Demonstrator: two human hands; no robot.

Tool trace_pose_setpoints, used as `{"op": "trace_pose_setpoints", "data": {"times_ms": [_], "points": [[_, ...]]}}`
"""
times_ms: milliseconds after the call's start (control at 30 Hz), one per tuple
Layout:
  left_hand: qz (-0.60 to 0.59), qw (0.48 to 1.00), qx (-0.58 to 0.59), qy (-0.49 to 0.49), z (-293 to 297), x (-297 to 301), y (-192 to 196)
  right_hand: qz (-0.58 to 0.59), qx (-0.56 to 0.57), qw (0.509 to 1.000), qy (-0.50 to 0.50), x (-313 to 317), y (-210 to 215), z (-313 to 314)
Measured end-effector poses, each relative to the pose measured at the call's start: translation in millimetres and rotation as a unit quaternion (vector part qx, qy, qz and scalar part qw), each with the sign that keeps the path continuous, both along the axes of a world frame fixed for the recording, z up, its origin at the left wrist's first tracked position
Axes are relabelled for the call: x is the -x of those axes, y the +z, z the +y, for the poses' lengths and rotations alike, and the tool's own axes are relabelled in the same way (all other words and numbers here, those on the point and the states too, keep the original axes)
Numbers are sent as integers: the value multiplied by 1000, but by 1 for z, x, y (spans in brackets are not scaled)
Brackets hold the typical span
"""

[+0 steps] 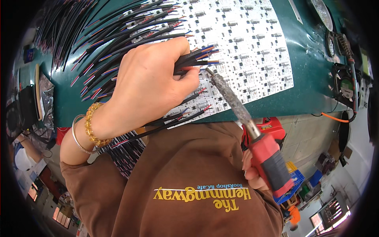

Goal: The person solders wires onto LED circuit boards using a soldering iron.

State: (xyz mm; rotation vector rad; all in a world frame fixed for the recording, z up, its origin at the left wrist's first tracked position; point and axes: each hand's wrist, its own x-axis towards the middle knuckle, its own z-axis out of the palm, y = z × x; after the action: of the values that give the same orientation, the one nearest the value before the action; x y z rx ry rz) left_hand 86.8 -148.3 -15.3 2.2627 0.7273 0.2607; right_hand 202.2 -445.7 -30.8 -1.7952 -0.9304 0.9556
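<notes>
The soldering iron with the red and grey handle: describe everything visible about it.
The soldering iron with the red and grey handle lies slanted, its handle low on the right in the right hand, of which only fingers show behind the grip. Its long metal shaft looks crusted and dull. The tip points up-left, meeting the stripped ends of the black wire bundle pinched in the left hand, over the white circuit board panel on the green mat.

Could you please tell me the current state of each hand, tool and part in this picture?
Left hand: closed on a bundle of black wires.
Right hand: gripping the soldering iron, tip at the wire ends.
Circuit panel: flat on the green bench, several wires lying across it.
</notes>
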Motion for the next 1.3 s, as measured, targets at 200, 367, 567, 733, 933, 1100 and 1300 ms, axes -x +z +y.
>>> {"op": "trace_pose_setpoints", "data": {"times_ms": [200, 367, 567, 733, 933, 1100, 1300], "points": [[11, 1000, -5, -10, 0, 0, 3, 10, -53, 999, 9, -12, -26, -30], [8, 1000, -15, -25, -1, 1, 6, 64, -180, 980, -57, -8, -10, -5], [-162, 975, -140, -57, 7, 6, 2, 69, -151, 980, -112, 6, -7, -10], [-66, 997, -25, -29, -8, 16, 41, 9, -74, 996, 46, -19, -29, -56], [-38, 998, 34, -33, -9, 8, 3, 230, -203, 945, -112, 7, -11, -12], [-34, 998, 21, -41, -9, 7, -1, 197, -134, 969, -59, 1, -14, -19], [-34, 998, -14, -46, -11, 5, -2, 197, -137, 967, -84, -2, -15, -30]]}}
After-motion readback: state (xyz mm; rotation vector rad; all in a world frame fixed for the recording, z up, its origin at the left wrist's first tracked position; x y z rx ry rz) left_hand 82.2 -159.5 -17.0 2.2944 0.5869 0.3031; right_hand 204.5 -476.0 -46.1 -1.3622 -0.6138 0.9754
